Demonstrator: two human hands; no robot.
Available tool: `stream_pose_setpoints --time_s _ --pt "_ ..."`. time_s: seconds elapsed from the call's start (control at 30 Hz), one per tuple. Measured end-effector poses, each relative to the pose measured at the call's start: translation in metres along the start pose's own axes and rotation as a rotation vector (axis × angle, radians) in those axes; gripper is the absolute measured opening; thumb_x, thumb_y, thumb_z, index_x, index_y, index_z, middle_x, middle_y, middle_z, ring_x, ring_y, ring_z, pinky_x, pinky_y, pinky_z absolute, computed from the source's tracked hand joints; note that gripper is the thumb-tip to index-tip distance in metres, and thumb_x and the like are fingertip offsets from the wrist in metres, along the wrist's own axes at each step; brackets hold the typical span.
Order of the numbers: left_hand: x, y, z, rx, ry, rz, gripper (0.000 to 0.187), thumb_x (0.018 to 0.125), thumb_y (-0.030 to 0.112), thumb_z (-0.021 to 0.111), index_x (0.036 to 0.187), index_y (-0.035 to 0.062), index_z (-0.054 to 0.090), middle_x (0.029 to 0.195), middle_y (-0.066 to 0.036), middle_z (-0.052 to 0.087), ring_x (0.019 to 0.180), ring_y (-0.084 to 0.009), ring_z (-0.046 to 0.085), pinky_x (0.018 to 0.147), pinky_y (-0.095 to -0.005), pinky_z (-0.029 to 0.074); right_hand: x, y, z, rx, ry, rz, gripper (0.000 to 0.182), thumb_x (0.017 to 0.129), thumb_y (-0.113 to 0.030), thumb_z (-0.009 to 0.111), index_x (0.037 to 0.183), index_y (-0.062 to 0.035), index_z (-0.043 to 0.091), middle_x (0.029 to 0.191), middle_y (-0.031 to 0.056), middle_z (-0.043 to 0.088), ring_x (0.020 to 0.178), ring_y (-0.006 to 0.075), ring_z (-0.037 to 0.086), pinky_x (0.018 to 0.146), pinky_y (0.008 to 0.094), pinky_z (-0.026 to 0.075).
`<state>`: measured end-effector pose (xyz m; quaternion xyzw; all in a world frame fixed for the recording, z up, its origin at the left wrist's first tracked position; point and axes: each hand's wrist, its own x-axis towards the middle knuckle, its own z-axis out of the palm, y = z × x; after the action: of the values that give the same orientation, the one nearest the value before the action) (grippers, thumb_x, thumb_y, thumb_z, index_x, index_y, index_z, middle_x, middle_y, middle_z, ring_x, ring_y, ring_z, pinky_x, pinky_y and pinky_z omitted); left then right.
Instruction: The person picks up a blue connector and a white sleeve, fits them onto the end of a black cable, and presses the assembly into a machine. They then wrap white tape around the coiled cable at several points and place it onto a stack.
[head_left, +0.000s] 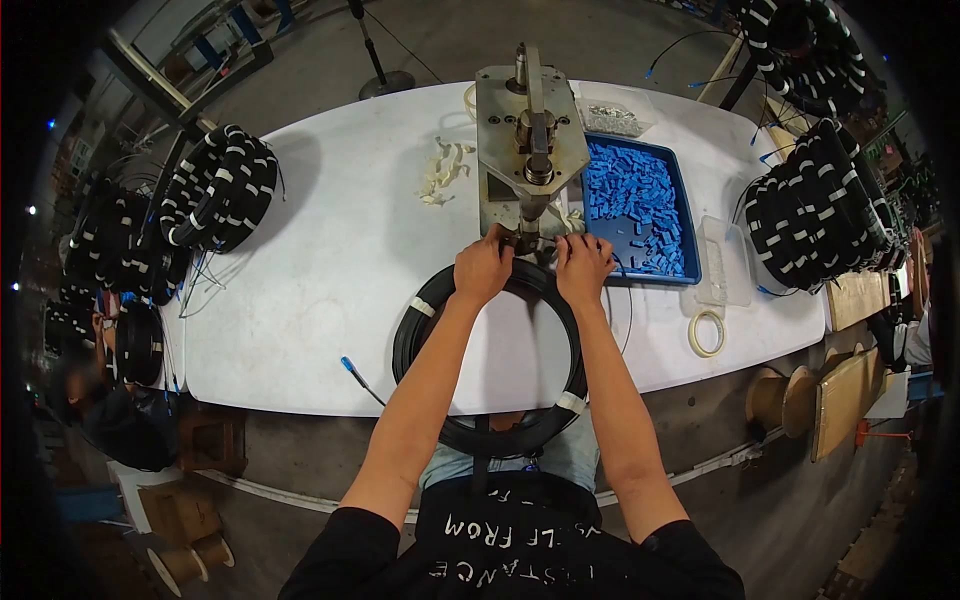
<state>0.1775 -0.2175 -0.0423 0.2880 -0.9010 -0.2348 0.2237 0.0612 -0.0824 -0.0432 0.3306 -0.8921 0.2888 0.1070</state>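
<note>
A metal hand press (530, 135) stands upright on the white table before me. At its lower head, my left hand (484, 268) has its fingers closed against the left side; what they hold is hidden. On the right side, my right hand (583, 268) is closed with fingers bent, pinching thin black cable (629, 310) that curves out beside it. Below both hands a coil of black cable (405, 345), bound with white tape, leans over the table edge against my body. One cable end with a blue connector (347, 364) sticks out left of the coil.
Right of the press lies a blue tray (690, 245) of small blue parts, near clear plastic boxes (738, 262) and a tape roll (706, 334). Pale scraps (440, 172) lie left. Taped cable coils (220, 190) hang at left and more coils (815, 215) at right. A person (115, 415) is at far left.
</note>
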Motion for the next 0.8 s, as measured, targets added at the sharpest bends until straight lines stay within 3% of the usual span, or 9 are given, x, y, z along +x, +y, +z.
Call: stream_pose_setpoints --time_s 0.8 --pt "0.0003 0.0068 -0.0074 -0.012 -0.013 -0.016 0.018 0.089 0.021 0.058 0.103 0.0096 0.058 0.078 -0.013 0.069 0.073 -0.0370 0.066 0.065 -0.0484 0.052 -0.0005 -0.0006 -0.0011 0.004 -0.003 -0.005 0.024 0.096 -0.031 0.056 0.095 -0.0096 0.066 0.107 0.0091 0.061 0.111 0.0350 0.044 0.089 0.0571 0.032"
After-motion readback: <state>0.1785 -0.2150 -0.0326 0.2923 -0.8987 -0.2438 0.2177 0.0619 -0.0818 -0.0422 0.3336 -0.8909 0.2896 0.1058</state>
